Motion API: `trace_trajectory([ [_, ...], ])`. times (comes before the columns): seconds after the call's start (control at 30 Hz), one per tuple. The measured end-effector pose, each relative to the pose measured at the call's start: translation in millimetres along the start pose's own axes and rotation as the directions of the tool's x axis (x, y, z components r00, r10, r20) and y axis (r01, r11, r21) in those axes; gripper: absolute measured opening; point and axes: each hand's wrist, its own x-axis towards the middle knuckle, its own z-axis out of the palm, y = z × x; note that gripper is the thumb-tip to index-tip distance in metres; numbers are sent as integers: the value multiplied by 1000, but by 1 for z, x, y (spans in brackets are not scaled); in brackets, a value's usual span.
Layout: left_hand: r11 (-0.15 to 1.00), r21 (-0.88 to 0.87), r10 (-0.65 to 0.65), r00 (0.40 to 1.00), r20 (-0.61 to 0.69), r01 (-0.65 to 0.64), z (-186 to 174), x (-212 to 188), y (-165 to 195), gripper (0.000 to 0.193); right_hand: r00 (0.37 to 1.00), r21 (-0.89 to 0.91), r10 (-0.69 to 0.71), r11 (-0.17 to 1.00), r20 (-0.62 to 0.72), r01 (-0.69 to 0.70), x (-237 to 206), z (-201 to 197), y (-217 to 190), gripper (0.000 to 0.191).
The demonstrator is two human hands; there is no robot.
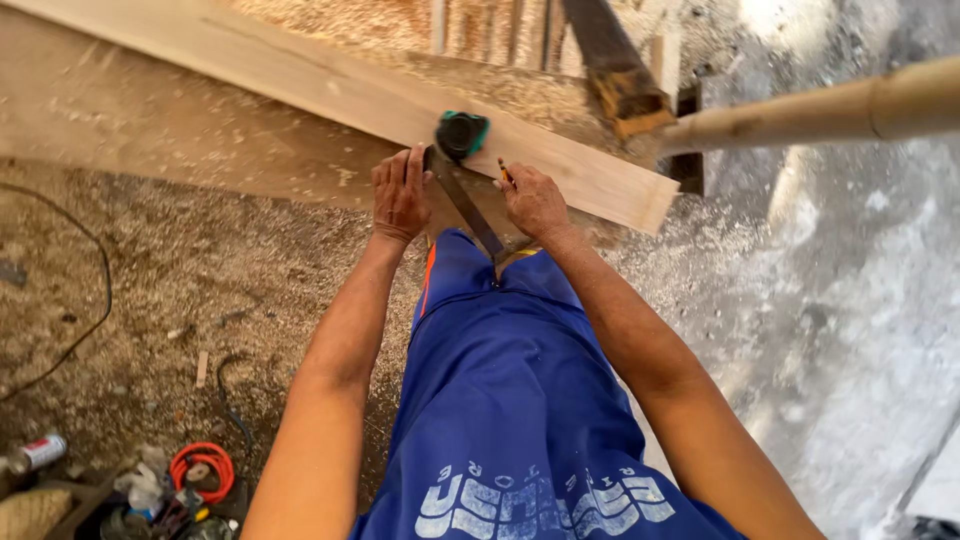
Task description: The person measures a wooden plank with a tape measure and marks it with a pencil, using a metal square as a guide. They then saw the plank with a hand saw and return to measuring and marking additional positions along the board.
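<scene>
A pale wooden plank (pixel 330 85) runs slantwise across a sawdust-covered bench. My left hand (pixel 400 195) presses flat on the plank's near edge, fingers on a dark metal square (pixel 468 208) that reaches down toward my body. A teal tape measure (pixel 462 132) lies on the plank just above the square. My right hand (pixel 533 200) grips a pencil (pixel 504 174) with its tip on the plank, right of the square. Blue shorts fill the bottom middle.
A bamboo pole (pixel 820 112) crosses the upper right. A dark metal bar (pixel 615 65) leans behind the plank. On the sawdust floor at lower left lie a black cable (pixel 95 290), an orange coil (pixel 200 468) and a spray can (pixel 38 452).
</scene>
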Motion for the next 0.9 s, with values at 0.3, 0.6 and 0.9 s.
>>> trace_trajectory([
  [0.3, 997, 63, 38, 999, -6, -37, -31, 30, -69, 44, 998, -111, -53, 992, 15, 54, 54, 53, -91, 25],
  [0.6, 972, 55, 219, 968, 123, -227, -25, 101, -97, 50, 988, -145, 25, 988, -152, -48, 109, 66, -117, 34],
  [0.9, 972, -163, 175, 984, 32, -168, 7, 114, -41, 45, 859, -195, 130, 947, -495, -256, 81, -15, -35, 35],
])
